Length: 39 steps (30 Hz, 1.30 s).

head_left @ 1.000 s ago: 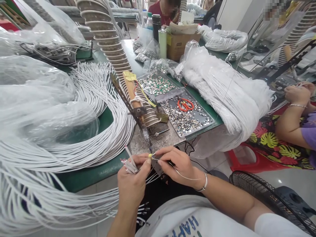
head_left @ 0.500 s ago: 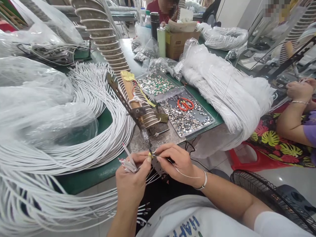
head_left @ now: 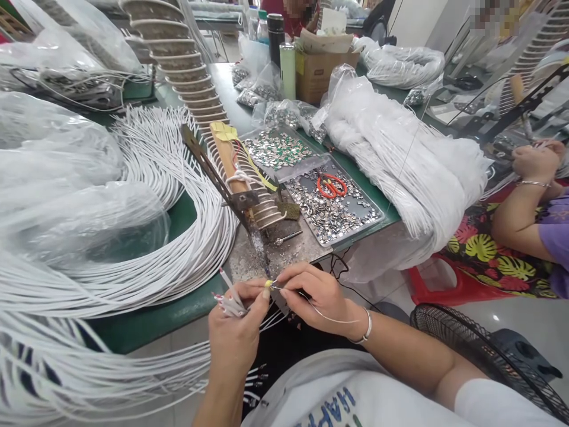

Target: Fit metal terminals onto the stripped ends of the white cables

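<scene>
My left hand (head_left: 235,332) is closed around several white cables (head_left: 231,303) with reddish stripped ends. Its thumb and forefinger pinch a small yellow piece (head_left: 268,283). Close beside it, my right hand (head_left: 317,296) pinches a thin solder wire (head_left: 329,315), which trails back over the wrist. A small metal part shows at the right fingertips, too small to make out. The clamped soldering iron (head_left: 258,246) points down at the work from above, its tip just over the yellow piece. Whether they touch I cannot tell.
A large coil of white cables (head_left: 208,237) lies on the left. Behind the hands are a tray of metal connectors (head_left: 311,207) with orange-handled pliers (head_left: 326,187) and a tray of green-and-silver parts (head_left: 280,148). Bagged cables (head_left: 400,154), a ribbed hose (head_left: 191,77), a fan (head_left: 462,338) and a co-worker's arm (head_left: 518,219) surround these.
Both hands have drawn down slightly from the iron's tip with the yellow piece. The whole view has shifted a little. Both hands keep their pinch.
</scene>
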{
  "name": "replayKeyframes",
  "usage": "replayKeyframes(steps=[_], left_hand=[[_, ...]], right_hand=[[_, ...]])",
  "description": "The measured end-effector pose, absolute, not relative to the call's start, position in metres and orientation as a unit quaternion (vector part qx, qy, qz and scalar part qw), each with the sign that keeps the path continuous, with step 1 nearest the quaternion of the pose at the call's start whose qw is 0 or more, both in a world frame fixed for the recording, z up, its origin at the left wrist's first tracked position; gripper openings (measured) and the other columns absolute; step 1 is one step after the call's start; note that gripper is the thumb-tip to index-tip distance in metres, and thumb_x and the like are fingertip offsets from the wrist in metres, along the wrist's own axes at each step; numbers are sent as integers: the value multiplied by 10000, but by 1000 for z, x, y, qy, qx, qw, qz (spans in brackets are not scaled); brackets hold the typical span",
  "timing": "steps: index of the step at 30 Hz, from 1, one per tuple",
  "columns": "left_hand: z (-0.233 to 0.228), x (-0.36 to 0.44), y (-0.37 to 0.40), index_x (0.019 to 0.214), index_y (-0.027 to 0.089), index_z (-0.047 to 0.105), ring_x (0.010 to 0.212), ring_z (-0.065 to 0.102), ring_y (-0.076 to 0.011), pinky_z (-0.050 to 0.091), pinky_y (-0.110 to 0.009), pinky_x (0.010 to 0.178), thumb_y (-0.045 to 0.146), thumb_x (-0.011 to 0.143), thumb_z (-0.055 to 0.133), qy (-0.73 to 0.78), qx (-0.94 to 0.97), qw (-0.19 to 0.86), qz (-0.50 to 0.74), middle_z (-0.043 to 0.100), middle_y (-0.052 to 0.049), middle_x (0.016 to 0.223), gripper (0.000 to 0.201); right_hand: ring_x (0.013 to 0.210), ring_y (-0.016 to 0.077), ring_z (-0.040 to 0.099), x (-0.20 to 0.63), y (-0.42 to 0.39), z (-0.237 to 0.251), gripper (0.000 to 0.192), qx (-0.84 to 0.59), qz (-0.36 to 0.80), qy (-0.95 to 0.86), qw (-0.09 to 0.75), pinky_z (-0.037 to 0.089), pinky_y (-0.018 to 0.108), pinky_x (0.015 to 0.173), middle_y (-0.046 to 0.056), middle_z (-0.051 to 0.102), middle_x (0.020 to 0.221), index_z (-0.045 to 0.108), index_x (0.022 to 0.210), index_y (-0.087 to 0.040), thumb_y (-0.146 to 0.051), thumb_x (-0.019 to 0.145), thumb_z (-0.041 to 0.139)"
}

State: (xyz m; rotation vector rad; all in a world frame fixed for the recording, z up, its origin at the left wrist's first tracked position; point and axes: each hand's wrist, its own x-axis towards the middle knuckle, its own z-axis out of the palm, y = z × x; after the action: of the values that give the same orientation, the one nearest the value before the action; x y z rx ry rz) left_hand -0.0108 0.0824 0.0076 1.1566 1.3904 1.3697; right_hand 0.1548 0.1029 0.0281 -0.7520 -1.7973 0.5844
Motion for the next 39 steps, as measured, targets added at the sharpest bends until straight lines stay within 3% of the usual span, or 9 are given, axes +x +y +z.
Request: replayKeyframes(steps=[9,17,24,39], left_hand=[[7,-12,76,674,194,656,873,636,-161,491,-265,836,265,775,737,542,415,499,533,705,-13,869,147],[20,-18,79,639,175,634,806,631,-208,478,-319,787,352,699,774,535,389,602,447,687,-36,784,234],[15,-15,77,638,161,628,797,620,-219,470,-340,771,346,731,727,536,421,558,474,707,-79,829,229],[22,-7,88,618,185,627,783,635,-174,485,-292,778,261,708,761,550,341,529,549,669,-5,783,178]], right_hand=[[907,166,672,158,108,18,40,-280,203,-784,516,588,282,799,132,700,931,572,902,-143,-103,899,575],[843,157,636,162,108,19,45,-244,192,-808,501,589,286,760,130,675,889,559,893,-133,-107,923,540],[870,154,639,162,108,17,32,-261,212,-793,508,580,278,774,115,678,898,560,907,-147,-122,922,546],[961,157,669,152,106,28,53,-307,212,-751,545,570,280,837,136,692,985,564,897,-151,-98,889,566]])
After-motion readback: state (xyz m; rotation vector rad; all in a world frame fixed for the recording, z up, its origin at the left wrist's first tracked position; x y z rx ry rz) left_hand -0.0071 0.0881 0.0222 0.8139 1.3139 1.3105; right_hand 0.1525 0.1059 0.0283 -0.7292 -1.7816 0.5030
